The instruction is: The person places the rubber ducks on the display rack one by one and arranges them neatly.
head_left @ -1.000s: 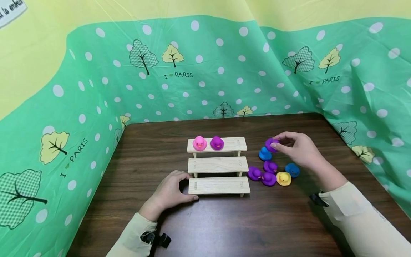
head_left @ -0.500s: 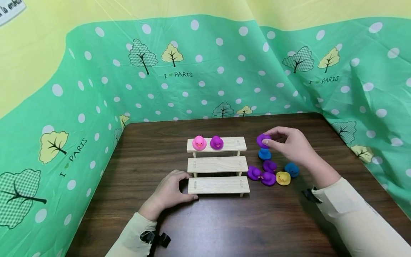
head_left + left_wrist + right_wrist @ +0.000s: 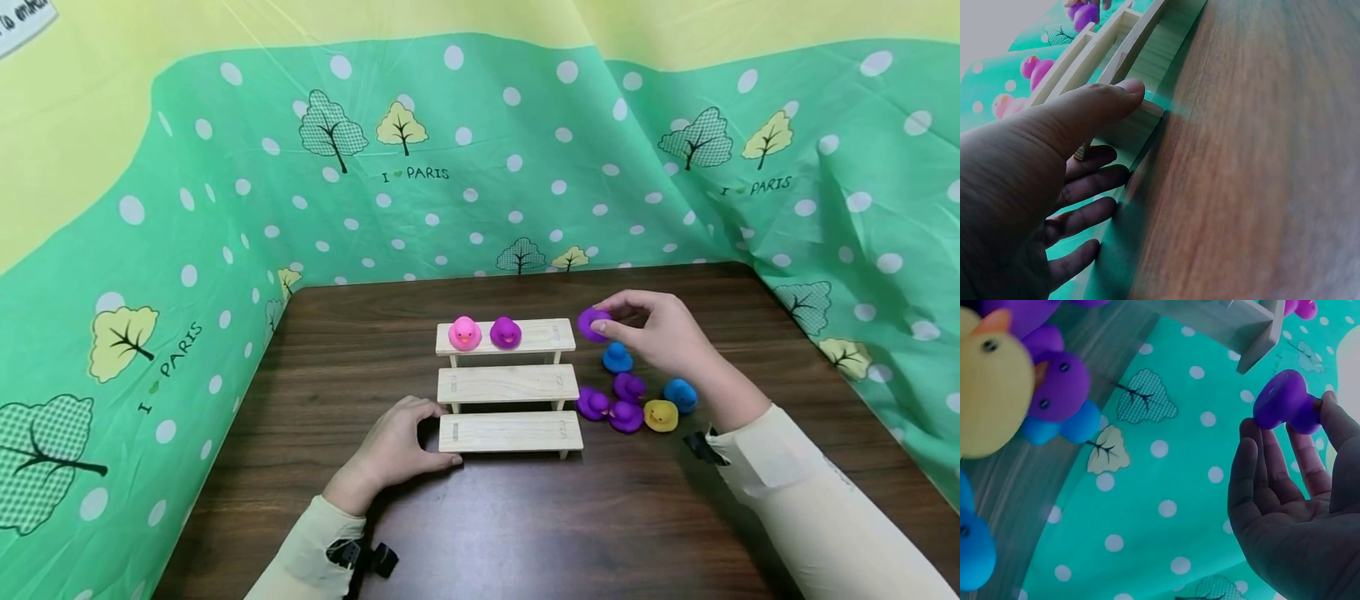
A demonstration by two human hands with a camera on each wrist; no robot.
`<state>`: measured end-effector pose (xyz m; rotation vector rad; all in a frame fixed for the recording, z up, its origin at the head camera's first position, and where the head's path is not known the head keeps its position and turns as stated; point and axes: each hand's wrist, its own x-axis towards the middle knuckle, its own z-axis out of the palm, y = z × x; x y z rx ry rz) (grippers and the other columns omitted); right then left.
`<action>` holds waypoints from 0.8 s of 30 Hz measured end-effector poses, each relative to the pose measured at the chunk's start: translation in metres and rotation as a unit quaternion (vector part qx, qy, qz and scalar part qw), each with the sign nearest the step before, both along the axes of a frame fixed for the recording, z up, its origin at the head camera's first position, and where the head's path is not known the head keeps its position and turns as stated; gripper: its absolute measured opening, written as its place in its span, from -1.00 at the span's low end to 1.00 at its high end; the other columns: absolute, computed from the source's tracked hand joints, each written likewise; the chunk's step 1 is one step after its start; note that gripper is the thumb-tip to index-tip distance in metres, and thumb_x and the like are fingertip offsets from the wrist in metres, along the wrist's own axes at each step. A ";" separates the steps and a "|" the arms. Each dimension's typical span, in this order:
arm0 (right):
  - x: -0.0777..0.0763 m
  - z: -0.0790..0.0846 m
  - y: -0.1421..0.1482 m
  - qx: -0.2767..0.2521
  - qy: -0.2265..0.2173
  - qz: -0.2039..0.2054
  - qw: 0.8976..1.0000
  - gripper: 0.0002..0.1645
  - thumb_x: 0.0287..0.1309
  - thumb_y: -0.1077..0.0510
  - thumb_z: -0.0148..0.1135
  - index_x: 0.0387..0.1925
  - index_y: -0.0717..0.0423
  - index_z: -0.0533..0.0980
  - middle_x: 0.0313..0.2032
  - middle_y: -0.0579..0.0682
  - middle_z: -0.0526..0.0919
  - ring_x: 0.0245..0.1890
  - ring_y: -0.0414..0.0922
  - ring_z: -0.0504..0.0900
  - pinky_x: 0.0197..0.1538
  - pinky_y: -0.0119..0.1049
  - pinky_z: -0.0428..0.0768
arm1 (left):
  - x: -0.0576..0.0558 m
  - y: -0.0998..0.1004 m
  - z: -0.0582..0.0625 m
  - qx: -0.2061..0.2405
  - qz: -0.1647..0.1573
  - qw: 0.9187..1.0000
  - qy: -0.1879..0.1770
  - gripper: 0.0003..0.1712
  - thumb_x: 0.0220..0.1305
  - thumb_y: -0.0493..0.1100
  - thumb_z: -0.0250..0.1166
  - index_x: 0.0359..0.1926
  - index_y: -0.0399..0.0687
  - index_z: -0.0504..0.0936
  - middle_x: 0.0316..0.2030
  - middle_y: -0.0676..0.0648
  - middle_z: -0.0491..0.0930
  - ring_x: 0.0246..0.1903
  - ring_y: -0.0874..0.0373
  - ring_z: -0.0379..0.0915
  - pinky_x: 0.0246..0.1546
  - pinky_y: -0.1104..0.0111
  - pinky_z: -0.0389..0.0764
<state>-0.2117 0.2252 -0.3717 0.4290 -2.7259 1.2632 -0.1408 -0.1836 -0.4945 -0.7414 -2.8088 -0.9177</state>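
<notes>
My left hand (image 3: 392, 446) holds the left end of the lowest shelf of a three-tier wooden display stand (image 3: 510, 433), thumb at its front corner and forefinger at the back. In the left wrist view the thumb (image 3: 1107, 103) lies against the wood and the other fingers are spread below. Thumb and fingertips of my right hand (image 3: 663, 333) pinch a purple rubber duck (image 3: 590, 325) in the air, just right of the top shelf. The right wrist view shows this duck (image 3: 1285, 403) tipped sideways. A pink duck (image 3: 465, 333) and a purple duck (image 3: 506, 333) sit on the top shelf.
Right of the stand, several purple ducks (image 3: 627, 417), a yellow duck (image 3: 661, 416) and two blue ducks (image 3: 617, 358) rest on the dark wooden table (image 3: 480, 533). A green dotted cloth (image 3: 450, 217) hangs around the table's back and sides.
My right hand has carried the purple duck leftward and slightly back, from over the rear blue duck to beside the top shelf. The left hand and the stand have stayed put.
</notes>
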 end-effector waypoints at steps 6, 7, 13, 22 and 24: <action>-0.005 0.000 -0.010 -0.013 0.006 0.021 1.000 -0.72 0.27 -0.05 0.50 -0.05 -0.08 0.74 -0.24 -0.08 0.78 -0.32 -0.04 0.70 -0.29 -0.30 0.62 | 0.000 0.000 0.000 0.001 -0.003 1.000 0.005 -0.36 -0.24 0.20 0.77 -0.13 0.18 0.70 -0.15 0.26 0.67 -0.04 0.30 0.52 0.06 0.25 0.60; -0.006 -0.001 -0.012 -0.015 0.005 0.024 1.000 -0.72 0.26 -0.05 0.50 -0.05 -0.08 0.74 -0.25 -0.08 0.78 -0.32 -0.03 0.70 -0.29 -0.30 0.63 | 0.000 0.000 0.000 0.002 -0.004 1.000 0.006 -0.36 -0.24 0.20 0.77 -0.13 0.17 0.70 -0.15 0.26 0.67 -0.04 0.30 0.52 0.06 0.25 0.60; -0.008 -0.002 -0.022 -0.018 0.010 0.042 0.999 -0.73 0.23 -0.04 0.52 -0.07 -0.09 0.74 -0.27 -0.12 0.77 -0.31 -0.07 0.68 -0.28 -0.28 0.64 | 0.000 0.000 0.000 0.004 -0.008 1.000 0.006 -0.37 -0.22 0.20 0.76 -0.12 0.17 0.70 -0.15 0.25 0.67 -0.04 0.29 0.52 0.05 0.25 0.60; -0.008 -0.001 -0.034 -0.020 0.011 0.057 0.998 -0.73 0.26 -0.01 0.52 -0.06 -0.03 0.74 -0.25 -0.07 0.78 -0.30 -0.04 0.69 -0.29 -0.30 0.64 | 0.000 0.000 0.000 0.002 -0.005 1.000 0.008 -0.36 -0.24 0.19 0.77 -0.13 0.17 0.70 -0.15 0.25 0.66 -0.04 0.29 0.53 0.04 0.24 0.61; -0.009 -0.001 -0.035 -0.020 0.012 0.061 0.998 -0.72 0.26 -0.02 0.52 -0.06 -0.02 0.74 -0.24 -0.06 0.78 -0.30 -0.03 0.70 -0.29 -0.31 0.64 | 0.000 0.000 0.000 0.001 -0.004 1.000 0.009 -0.36 -0.24 0.19 0.77 -0.12 0.17 0.70 -0.15 0.25 0.66 -0.04 0.29 0.53 0.04 0.24 0.61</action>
